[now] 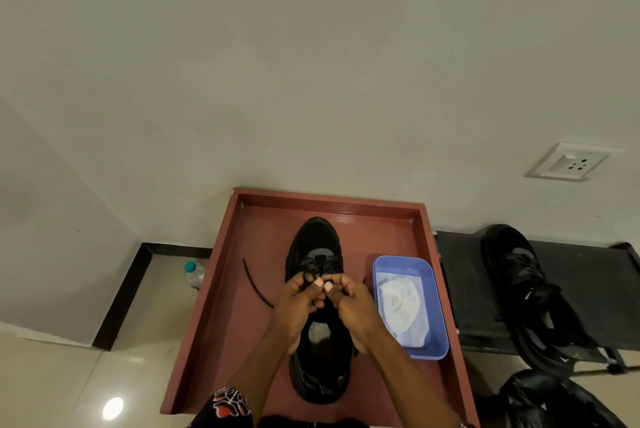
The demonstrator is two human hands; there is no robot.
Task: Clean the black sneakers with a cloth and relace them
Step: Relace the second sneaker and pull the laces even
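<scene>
A black sneaker point(317, 244) stands toe-away on a reddish-brown tray table point(263, 219). Both hands meet over its lacing area. My left hand point(298, 303) pinches the black shoelace point(254, 285) at the eyelets, and the lace's loose end trails out to the left across the tray. My right hand point(353, 306) pinches the lace from the other side, thumbs almost touching. A white cloth point(401, 306) lies crumpled in a light blue plastic tub point(440, 323) to the right of the shoe. The second black sneaker point(530, 289) lies laced on a dark rack at the right.
The dark rack point(460, 275) sits beside the tray. A black bag point(554, 400) lies on the floor at the lower right. A plastic bottle with a teal cap point(193, 275) stands on the tiled floor to the left. A wall socket point(568, 162) is on the wall.
</scene>
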